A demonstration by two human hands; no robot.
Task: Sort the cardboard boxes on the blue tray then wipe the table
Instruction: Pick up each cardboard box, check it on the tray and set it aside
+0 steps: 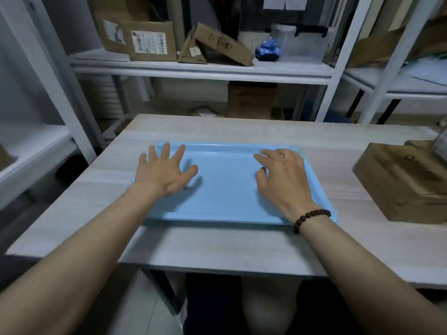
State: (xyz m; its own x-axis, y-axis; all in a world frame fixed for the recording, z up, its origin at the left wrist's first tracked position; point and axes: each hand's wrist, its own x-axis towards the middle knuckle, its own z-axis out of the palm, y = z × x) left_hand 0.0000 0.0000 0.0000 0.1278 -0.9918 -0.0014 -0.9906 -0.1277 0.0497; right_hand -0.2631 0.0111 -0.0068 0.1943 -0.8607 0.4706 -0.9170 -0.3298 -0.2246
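blue plastic, the tray [225, 189] lies flat near the middle of the pale wood-grain table [217, 245], its long side toward me. my left hand [164, 171] is over the tray's left end, palm down, fingers straight and spread wide, thumb pointing inward. it has hold of nothing, and the shadow under the thumb keeps me from saying whether the palm touches the tray. my right hand [283, 180] is over the tray's right end, palm down, fingers loosely bent, also holding nothing. i cannot tell whether its fingertips meet the surface. a bracelet [310, 218] of dark brown beads sits on the right wrist, above the tray's near right corner.

the cardboard boxes [401, 182] stand on the table to the right of the tray, apart from it, at the edge of my view: a large one in front and a smaller one just behind it, both blurred.

beyond the table's far edge stands a white metal rack [200, 71]. on its shelf, two labelled boxes [147, 41] sit at the left and a tilted box [222, 44] with handwriting leans in the middle. a small blue object [267, 50] sits just beside a clear plastic container [300, 42]. another box [250, 101] sits in shadow on the level below. more white racks flank the table on both sides.
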